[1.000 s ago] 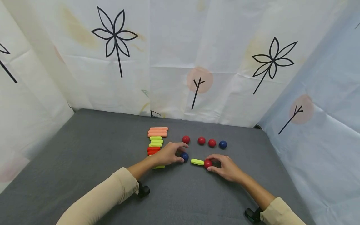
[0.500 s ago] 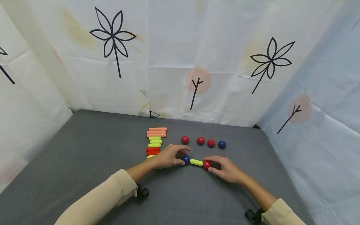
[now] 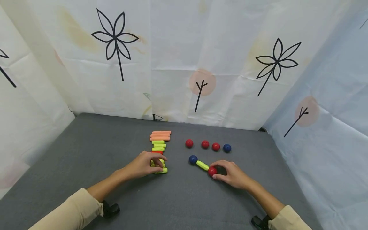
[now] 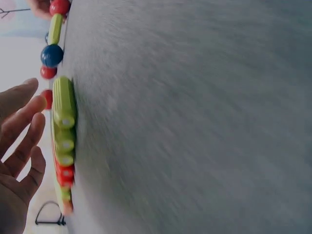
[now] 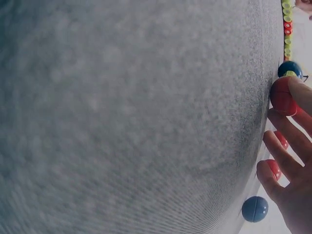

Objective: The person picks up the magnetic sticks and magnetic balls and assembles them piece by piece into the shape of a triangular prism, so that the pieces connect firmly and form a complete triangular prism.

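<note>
Since a second ago my left hand [image 3: 143,166] left the blue ball [image 3: 193,159] and now curls on the nearest green stick [image 3: 161,171] in the row. My right hand [image 3: 231,174] pinches the red ball [image 3: 212,171] joined by one green stick [image 3: 202,165] to the blue one. A hard pull could snap that chain or roll loose balls away. Beyond my hands I count three red balls [image 3: 205,144] and one blue ball [image 3: 227,148].

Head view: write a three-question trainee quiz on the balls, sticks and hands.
1. True or false: the right hand holds the red ball at the end of the green stick.
2. Which ball sits at that stick's other end? A red, B blue, C orange.
3. Fill in: the left hand rests over the near end of the ____ of sticks.

Key: 1 true. 2 B, the blue ball. 3 row.
</note>
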The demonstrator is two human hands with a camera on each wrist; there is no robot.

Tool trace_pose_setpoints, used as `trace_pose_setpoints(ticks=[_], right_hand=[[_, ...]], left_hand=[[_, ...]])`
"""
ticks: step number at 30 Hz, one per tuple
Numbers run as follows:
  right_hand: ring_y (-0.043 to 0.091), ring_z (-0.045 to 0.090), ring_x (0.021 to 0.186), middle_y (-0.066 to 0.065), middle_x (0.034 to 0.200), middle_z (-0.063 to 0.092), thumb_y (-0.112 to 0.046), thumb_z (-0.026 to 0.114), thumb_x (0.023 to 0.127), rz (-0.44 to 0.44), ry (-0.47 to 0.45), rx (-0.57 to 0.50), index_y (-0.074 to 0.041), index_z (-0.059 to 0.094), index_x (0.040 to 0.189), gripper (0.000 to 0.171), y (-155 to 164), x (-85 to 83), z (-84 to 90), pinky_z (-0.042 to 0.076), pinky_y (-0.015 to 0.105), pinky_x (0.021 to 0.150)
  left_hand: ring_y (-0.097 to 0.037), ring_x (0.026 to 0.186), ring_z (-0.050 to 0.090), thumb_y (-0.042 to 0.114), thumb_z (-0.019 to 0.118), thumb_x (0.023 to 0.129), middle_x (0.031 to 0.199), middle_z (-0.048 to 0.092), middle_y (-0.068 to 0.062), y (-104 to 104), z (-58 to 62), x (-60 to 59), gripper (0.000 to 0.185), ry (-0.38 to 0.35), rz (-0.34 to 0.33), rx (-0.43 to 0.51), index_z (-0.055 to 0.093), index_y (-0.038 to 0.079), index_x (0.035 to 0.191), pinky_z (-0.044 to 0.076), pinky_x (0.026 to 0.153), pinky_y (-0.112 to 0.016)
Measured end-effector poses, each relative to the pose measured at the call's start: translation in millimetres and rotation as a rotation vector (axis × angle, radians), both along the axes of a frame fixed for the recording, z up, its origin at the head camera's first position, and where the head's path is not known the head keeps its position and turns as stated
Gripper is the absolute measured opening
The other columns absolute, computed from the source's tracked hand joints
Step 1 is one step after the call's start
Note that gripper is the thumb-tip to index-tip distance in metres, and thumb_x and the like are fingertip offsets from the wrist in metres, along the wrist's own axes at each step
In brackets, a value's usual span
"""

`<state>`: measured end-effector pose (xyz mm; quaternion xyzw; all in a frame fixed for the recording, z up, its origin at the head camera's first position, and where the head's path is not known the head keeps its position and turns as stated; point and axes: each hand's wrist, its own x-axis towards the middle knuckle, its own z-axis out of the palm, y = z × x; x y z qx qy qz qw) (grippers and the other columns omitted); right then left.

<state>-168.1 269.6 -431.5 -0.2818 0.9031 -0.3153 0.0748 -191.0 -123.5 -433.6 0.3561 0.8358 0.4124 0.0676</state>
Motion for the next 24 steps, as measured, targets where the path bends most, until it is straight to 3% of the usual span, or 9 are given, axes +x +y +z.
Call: trace_pose_setpoints(ticks=[5,10,18,21,24], right_hand=[[0.021,0.061,0.111,0.0,0.118,0.067,-0.031,0.077,0.088,-0.021,-0.003,0.009,-0.013,0.067,0.117,0.036,0,1.8,-0.4,0.048,0.05,0.097],[0.018,0.06,0.106,-0.003,0.113,0.067,-0.036,0.08,0.085,-0.051,-0.009,0.022,-0.014,0.067,0.112,0.037,0,3.5,-1.6,0.049,0.049,0.094],[0.014,0.059,0.099,-0.006,0.106,0.065,-0.037,0.082,0.081,-0.074,0.016,0.023,-0.017,0.066,0.106,0.036,-3,5.7,-4.8,0.05,0.042,0.089],[0.014,0.058,0.098,-0.007,0.104,0.065,-0.036,0.083,0.08,-0.081,0.022,0.013,-0.018,0.065,0.104,0.036,-4,6.2,-5.3,0.05,0.041,0.088],[0.013,0.058,0.097,-0.007,0.104,0.065,-0.036,0.084,0.08,-0.086,0.024,0.009,-0.018,0.065,0.103,0.035,-5,6.3,-5.7,0.049,0.042,0.088]], left_hand=[[-0.003,0.079,0.065,0.012,0.082,0.083,0.09,0.073,0.008,-19,-4.6,7.5,0.034,0.048,0.007,-0.053,0.07,0.008,0.114,0.055,0.072,-0.027],[-0.007,0.086,0.066,0.013,0.083,0.081,0.095,0.072,0.008,-24,-7.6,10.0,0.037,0.087,0.017,-0.103,0.069,0.009,0.116,0.055,0.077,-0.03],[-0.003,0.082,0.058,0.014,0.085,0.078,0.092,0.066,0.012,-17,-10.7,16.2,0.041,0.209,0.077,-0.248,0.069,0.014,0.116,0.052,0.075,-0.03],[-0.003,0.079,0.058,0.012,0.085,0.078,0.089,0.066,0.011,-10,-11.4,18.7,0.039,0.258,0.09,-0.252,0.069,0.014,0.114,0.052,0.072,-0.03],[-0.004,0.08,0.06,0.009,0.084,0.079,0.09,0.068,0.01,1,-12.2,20.2,0.038,0.235,0.091,-0.199,0.069,0.013,0.113,0.052,0.073,-0.031]])
